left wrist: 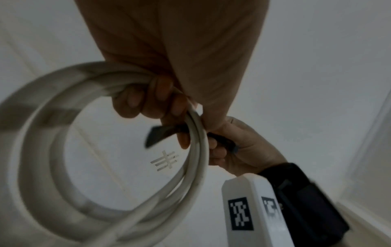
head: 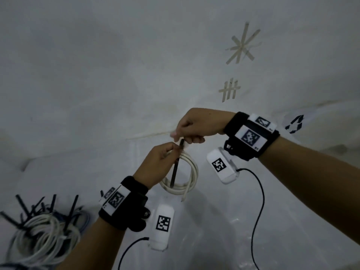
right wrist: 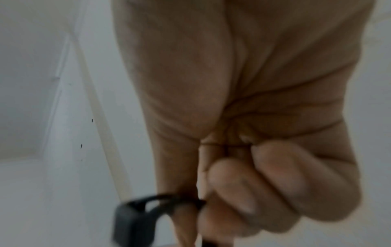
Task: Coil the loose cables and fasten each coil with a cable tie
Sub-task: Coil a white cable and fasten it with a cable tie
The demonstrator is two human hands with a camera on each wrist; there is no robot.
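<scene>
— How were the hands set?

— Both were raised above the white desk (head: 78,94), close together. The left hand (head: 157,162) had its fingers (left wrist: 135,100) curled round the top of the white cable coil (head: 183,178), gripping the bundled loops. The right hand (head: 196,125) sat just above it, fingers folded in — thumb and forefinger pinching the black cable tie (head: 176,164).

— And the coil itself?

— It hung below the left hand as a round loop of several pale strands, one loose end sticking down past the bottom. The tie ran across it as a dark strip, from the right hand's pinch down through the ring. From the right wrist, the tie's square head (right wrist: 131,219) showed beside the pinching fingers, blurred.

— Anything else on the desk?

— At the near left lay a heap of coiled cables (head: 44,234), white and bluish, with black tie tails jutting out.
</scene>
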